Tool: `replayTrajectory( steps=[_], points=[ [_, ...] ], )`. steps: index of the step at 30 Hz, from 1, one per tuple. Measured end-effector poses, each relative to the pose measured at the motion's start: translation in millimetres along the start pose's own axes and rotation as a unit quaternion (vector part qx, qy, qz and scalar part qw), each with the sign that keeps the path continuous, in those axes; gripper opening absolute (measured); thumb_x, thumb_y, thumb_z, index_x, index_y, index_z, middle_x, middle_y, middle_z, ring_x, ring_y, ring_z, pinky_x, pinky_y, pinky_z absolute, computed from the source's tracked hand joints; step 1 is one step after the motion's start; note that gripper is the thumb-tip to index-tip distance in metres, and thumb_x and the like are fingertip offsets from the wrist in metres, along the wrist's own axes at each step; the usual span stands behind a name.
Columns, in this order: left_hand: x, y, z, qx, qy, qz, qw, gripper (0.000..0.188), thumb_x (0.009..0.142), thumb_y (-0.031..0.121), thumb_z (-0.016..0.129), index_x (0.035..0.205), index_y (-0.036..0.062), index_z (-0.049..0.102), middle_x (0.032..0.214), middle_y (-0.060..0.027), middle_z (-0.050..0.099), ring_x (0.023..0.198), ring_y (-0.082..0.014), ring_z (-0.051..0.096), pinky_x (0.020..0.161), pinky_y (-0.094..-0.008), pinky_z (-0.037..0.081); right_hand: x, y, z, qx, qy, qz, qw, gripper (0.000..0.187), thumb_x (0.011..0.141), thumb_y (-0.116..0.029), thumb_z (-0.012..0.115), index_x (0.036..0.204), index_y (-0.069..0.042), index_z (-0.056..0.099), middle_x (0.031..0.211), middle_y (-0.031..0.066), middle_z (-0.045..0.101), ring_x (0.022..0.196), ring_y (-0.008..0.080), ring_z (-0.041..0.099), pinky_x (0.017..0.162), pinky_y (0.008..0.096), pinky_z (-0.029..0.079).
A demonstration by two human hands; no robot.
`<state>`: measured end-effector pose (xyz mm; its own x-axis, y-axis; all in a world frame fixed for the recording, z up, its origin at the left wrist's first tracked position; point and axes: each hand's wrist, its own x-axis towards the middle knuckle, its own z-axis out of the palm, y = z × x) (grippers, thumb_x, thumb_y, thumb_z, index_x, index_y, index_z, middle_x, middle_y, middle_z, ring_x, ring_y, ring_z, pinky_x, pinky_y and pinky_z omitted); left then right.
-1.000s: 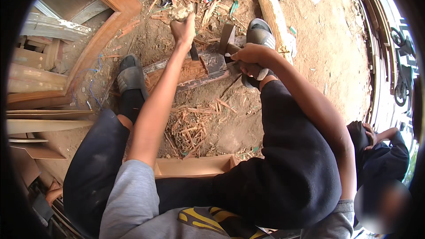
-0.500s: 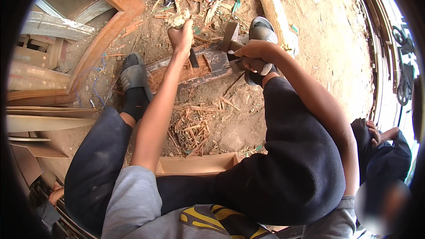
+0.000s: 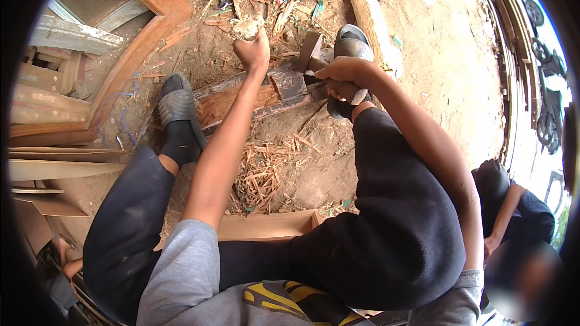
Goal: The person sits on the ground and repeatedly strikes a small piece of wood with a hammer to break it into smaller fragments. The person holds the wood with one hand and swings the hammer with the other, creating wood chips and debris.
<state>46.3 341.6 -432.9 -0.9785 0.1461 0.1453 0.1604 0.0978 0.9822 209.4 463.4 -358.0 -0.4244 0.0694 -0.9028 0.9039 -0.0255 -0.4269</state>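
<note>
Around the timber (image 3: pixel 270 93) on soil (image 3: pixel 326 169) are slippers (image 3: pixel 175 107) and splinters (image 3: pixel 260 181); one forearm (image 3: pixel 223 151) overlaps it. Dark wood frames its raw recess. The left hand (image 3: pixel 251 53) clamps a frayed handle (image 3: pixel 246 28), the right hand (image 3: pixel 346 76) a hammer (image 3: pixel 310 51).

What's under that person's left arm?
A gouged wood beam shows on both sides of the left arm, with splinters to its right. Whatever lies directly below is covered by the arm.

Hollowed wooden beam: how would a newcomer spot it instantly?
On the dirt floor, find the left sandal and right sandal. The wooden beam runs between them, partly hidden by the left forearm. Unlike the pale log near the right sandal, it has dark surfaces around an exposed reddish-brown recess.
</note>
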Motion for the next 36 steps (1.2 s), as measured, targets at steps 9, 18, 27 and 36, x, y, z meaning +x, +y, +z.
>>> replayTrajectory(
  steps=[9, 18, 27, 36],
  points=[
    [-4.2, 2.1, -4.0, 0.073, -0.003, -0.03, 0.997, 0.026, 0.075, 0.007, 0.061, 0.049, 0.0049, 0.055, 0.044, -0.0053, 0.052, 0.037, -0.0127, 0.048, 0.038, -0.0292, 0.036, -5.1, -4.3, 1.5, -0.004, 0.02, -0.011, 1.0, 0.032, 0.087, -0.026, 0.055, 0.076, 0.005, 0.055, 0.064, 0.0099, 0.056, 0.048, 0.0174, 0.054, 0.043, 0.0325, 0.046],
    [-4.7, 7.1, -3.2, 0.029, 0.066, 0.003, 0.997, 0.025, 0.074, 0.009, 0.062, 0.051, 0.0001, 0.056, 0.047, -0.0059, 0.055, 0.042, -0.0143, 0.052, 0.043, -0.0311, 0.038, -11.2, -5.7, 5.3, 0.03, 0.025, -0.015, 0.999, 0.033, 0.088, -0.025, 0.055, 0.075, 0.004, 0.055, 0.064, 0.0103, 0.057, 0.048, 0.0173, 0.055, 0.044, 0.0326, 0.046],
    [-15.9, 8.8, -8.0, 0.04, -0.032, -0.065, 0.997, 0.028, 0.076, 0.008, 0.059, 0.049, 0.0042, 0.052, 0.04, -0.0025, 0.046, 0.034, -0.0115, 0.042, 0.036, -0.0276, 0.029, -54.5, -41.4, 8.9, 0.048, 0.122, -0.101, 0.986, 0.033, 0.087, -0.029, 0.058, 0.078, 0.002, 0.053, 0.065, 0.0081, 0.056, 0.05, 0.0145, 0.055, 0.042, 0.03, 0.046],
    [-21.6, 7.2, 0.3, 0.052, -0.035, -0.017, 0.998, 0.027, 0.078, 0.001, 0.058, 0.051, 0.0031, 0.055, 0.047, -0.004, 0.053, 0.041, -0.0089, 0.048, 0.04, -0.0276, 0.034, -248.5, -164.3, 59.7, 0.076, 0.288, -0.43, 0.852, 0.031, 0.088, -0.027, 0.052, 0.095, 0.003, 0.05, 0.066, 0.0086, 0.057, 0.055, 0.0161, 0.056, 0.053, 0.0301, 0.046]
  ],
)
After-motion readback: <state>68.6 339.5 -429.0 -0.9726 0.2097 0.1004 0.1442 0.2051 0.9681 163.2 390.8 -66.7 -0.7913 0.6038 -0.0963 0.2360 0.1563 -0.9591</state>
